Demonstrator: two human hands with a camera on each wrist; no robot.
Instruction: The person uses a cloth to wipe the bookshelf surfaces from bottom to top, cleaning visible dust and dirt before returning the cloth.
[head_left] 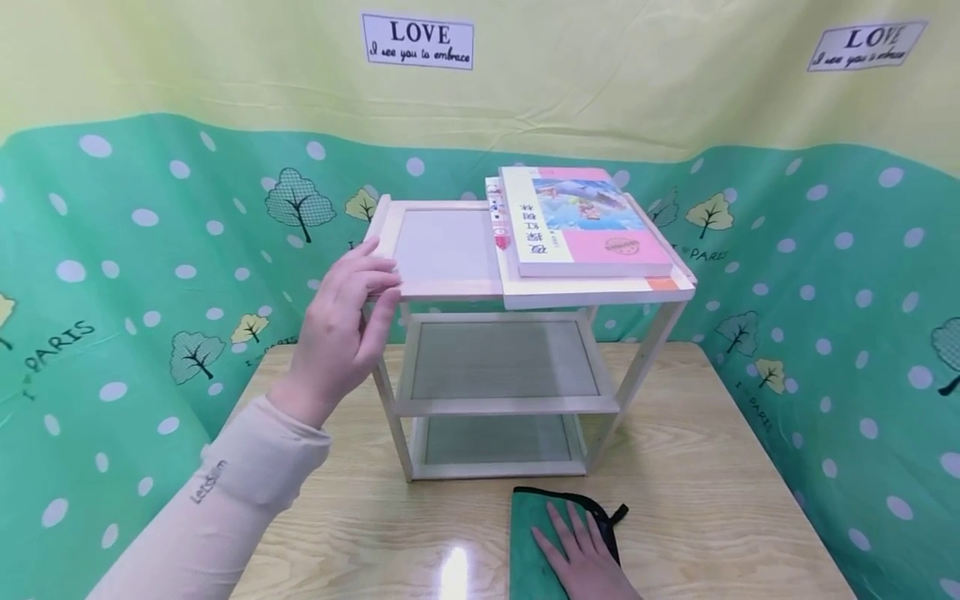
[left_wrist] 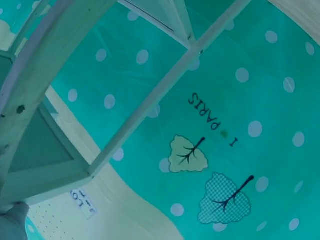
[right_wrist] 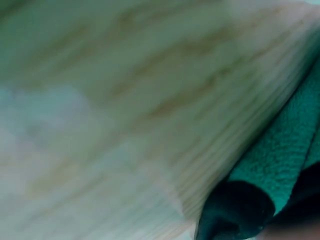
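A white three-tier shelf rack (head_left: 506, 406) stands on the wooden table. My left hand (head_left: 341, 321) touches the left front corner of its top tier, fingers relaxed over the edge and thumb by the front. In the left wrist view, one fingertip (left_wrist: 15, 222) shows beside the rack's frame (left_wrist: 45, 192). My right hand (head_left: 588, 558) rests with spread fingers on a folded green cloth (head_left: 528, 533) with black edging and a hanging loop. The right wrist view shows the cloth's fuzzy surface (right_wrist: 280, 155); the hand is mostly out of it.
A pink and white book (head_left: 585, 225) lies on a larger book (head_left: 585, 287) on the right of the rack's top. That lower book overhangs the front edge slightly. Wooden tabletop (head_left: 705, 467) surrounds the rack. A green and yellow printed curtain (head_left: 150, 275) encloses the back and sides.
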